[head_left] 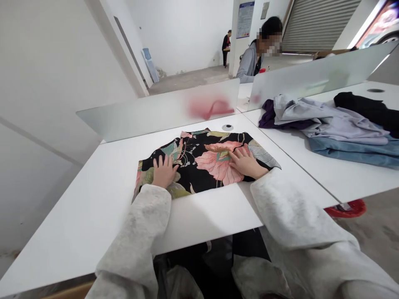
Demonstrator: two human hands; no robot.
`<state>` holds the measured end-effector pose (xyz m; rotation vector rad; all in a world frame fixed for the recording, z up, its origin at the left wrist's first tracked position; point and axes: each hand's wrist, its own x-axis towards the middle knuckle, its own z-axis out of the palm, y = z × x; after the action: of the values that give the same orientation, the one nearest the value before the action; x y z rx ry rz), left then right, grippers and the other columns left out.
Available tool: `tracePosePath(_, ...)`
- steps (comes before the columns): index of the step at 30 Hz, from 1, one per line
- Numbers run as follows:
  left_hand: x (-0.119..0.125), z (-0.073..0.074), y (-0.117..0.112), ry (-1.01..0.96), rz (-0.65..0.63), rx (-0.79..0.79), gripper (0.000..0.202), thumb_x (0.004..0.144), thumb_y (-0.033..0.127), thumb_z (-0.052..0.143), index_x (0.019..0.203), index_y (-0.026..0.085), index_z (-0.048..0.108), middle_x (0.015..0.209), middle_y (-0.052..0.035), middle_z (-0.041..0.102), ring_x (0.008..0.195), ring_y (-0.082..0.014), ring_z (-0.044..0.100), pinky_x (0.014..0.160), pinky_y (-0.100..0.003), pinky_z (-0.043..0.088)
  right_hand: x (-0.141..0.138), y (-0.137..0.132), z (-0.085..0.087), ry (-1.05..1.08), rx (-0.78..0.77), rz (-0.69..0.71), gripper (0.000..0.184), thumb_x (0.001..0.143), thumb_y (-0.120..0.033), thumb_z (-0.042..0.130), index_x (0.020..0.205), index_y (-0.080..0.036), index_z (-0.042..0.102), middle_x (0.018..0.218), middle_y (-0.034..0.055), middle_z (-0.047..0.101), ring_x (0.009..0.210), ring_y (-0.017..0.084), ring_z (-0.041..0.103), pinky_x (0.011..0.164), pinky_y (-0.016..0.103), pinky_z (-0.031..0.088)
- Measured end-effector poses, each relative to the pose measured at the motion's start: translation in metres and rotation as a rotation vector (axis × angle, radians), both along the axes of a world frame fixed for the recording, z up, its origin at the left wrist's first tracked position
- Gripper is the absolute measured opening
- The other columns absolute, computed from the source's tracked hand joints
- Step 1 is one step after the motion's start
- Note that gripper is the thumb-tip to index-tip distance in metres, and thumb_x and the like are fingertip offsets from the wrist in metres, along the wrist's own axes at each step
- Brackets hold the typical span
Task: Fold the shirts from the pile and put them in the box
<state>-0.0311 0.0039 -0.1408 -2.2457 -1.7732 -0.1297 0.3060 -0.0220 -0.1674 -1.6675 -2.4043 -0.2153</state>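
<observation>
Hands, left hand (pixel 163 171), right hand (pixel 247 162), flat on folded floral cloth (pixel 204 160).

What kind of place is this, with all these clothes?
Probably a plain workroom for handling clothes: white desks split by frosted dividers, a heap of clothes, and a roller shutter at the back.

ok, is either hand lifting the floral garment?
No, left hand and right hand lie flat on the floral garment, spread on the table.
</observation>
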Motion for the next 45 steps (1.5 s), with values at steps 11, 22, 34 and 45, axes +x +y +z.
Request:
tracePosePath(11,0.098,-0.035,0.019,-0.208,-0.357,-0.037,0.039,0.09,0.038,0.055,0.124,0.018,0.053,0.13,-0.0105,0.052,0.113,-0.0244,0.054,0.095,-0.049,0.045,-0.111,0.044,-0.011,0.097,-0.06,0.136,0.05,0.094,-0.016,0.029,0.143,-0.009,0.038,0.148,0.0159,0.037,0.138,0.027,0.031,0.112,0.048,0.023)
tracePosePath(22,-0.016,-0.025,0.051,-0.112,-0.014,-0.161,0.052,0.096,0.04,0.032,0.142,0.017,0.039,0.151,-0.0138,0.032,0.139,-0.0314,0.028,0.11,-0.051,0.027,0.004,0.073,-0.01,-0.004,-0.074,-0.099,0.054,0.098,-0.042,0.024,0.147,-0.022,0.029,0.152,0.0112,0.03,0.138,0.032,0.026,0.107,0.059,0.021)
tracePosePath(34,-0.073,-0.002,0.039,-0.138,0.236,-0.032,0.043,0.095,0.039,0.043,0.132,0.017,0.048,0.139,-0.0157,0.047,0.128,-0.0326,0.042,0.104,-0.058,0.033,0.084,0.09,-0.021,0.047,-0.197,-0.467,0.062,0.096,-0.049,0.014,0.15,-0.02,0.025,0.155,0.0123,0.023,0.14,0.034,0.019,0.106,0.063,0.021)
tracePosePath(45,0.11,0.036,0.003,-0.09,-0.372,-0.047,0.052,0.091,0.021,0.037,0.142,0.009,0.037,0.148,-0.0179,0.036,0.136,-0.0324,0.033,0.111,-0.052,0.024,0.09,0.093,-0.031,0.05,-0.111,-0.448,0.056,0.096,-0.039,0.019,0.145,-0.019,0.036,0.15,0.0128,0.033,0.137,0.031,0.028,0.103,0.059,0.03)
